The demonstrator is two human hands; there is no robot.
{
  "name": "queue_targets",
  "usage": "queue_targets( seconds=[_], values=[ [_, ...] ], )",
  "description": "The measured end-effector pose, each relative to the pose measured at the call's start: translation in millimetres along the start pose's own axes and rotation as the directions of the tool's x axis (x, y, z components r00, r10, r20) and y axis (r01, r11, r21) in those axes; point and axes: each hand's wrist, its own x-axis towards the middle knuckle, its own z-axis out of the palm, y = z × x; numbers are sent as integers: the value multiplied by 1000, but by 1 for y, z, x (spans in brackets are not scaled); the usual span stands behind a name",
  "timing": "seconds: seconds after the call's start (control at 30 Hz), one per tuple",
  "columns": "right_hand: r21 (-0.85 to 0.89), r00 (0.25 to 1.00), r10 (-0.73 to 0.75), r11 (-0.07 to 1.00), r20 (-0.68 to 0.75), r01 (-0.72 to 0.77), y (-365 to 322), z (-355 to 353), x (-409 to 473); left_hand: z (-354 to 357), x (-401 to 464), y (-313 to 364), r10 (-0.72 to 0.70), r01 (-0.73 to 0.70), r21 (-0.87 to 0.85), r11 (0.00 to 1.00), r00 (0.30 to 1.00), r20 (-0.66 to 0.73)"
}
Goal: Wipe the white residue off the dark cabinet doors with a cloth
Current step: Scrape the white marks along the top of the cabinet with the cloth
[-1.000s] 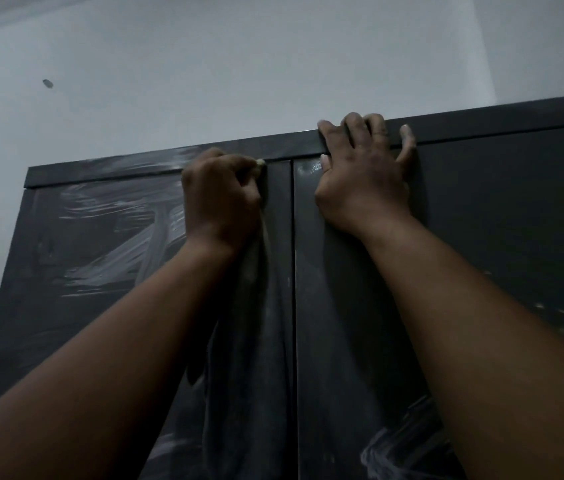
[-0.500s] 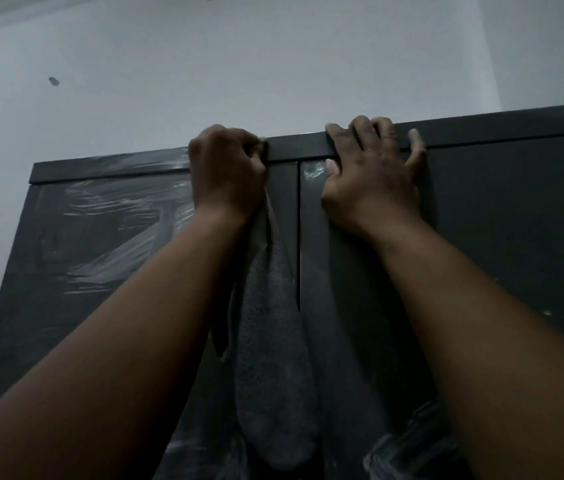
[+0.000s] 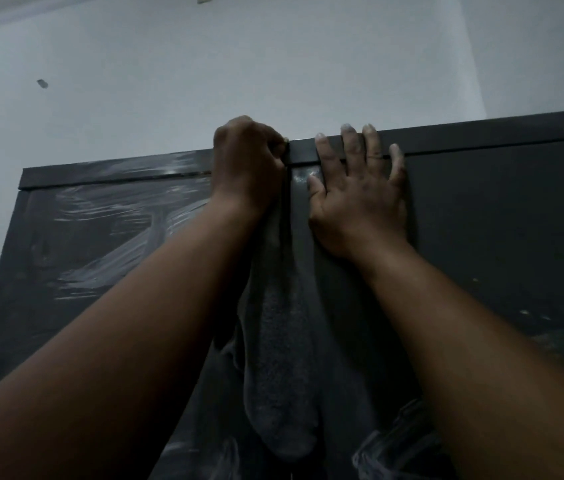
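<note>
Your 2 forearms reach up and forward. Your left hand [image 3: 247, 168] is a fist clamped on the grey cloth [image 3: 278, 368] at the top edge of the cabinet [image 3: 502, 216]. The cloth hangs straight down, long axis vertical, over the gap between the 2 doors. Your right hand [image 3: 360, 199] lies flat with fingers spread on the right door. White residue [image 3: 111, 233] streaks the left door. Behind is a white wall [image 3: 273, 64].

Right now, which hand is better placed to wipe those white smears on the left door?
Probably the left hand: it grips the grey cloth beside the white residue. The right hand lies flat on the other door.
</note>
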Motion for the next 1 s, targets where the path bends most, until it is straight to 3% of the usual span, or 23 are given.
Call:
queue_targets(
  seconds=[0.13, 0.27, 0.37, 0.53, 0.6, 0.8, 0.93, 1.0],
  values=[
    [4, 1000, 2, 1000, 10, -2, 3, 0, -3, 1, -19, 7, 205, -204, -27, 979, 976, 76],
    [-3, 1000, 1, 1000, 20, -1, 2, -2, -6, -4, -9, -14, 21, -20, 35, 999, 998, -52],
    [-3, 1000, -2, 1000, 31, 2, 3, -2, -7, -7, 3, -22, -78, 82, 56, 995, 995, -58],
    [-15, 999, 0, 1000, 33, 0, 2, -2, -9, -13, -38, -15, 228, -231, 43, 972, 972, 59],
    [-15, 999, 8, 1000, 35, -8, 1, -3, -9, -18, -55, -19, 267, -269, 14, 963, 959, 96],
    [-27, 999, 9, 1000, 43, -8, -1, -4, -8, -30, -42, -43, 51, -53, 60, 997, 998, 36],
    [-25, 999, 16, 1000, 42, -15, -4, -5, -9, -29, -61, -29, 275, -275, -22, 961, 947, 165],
    [-16, 999, 25, 1000, 39, -25, -7, -5, -12, -32, -70, -30, 299, -292, -65, 954, 934, 196]
  ],
)
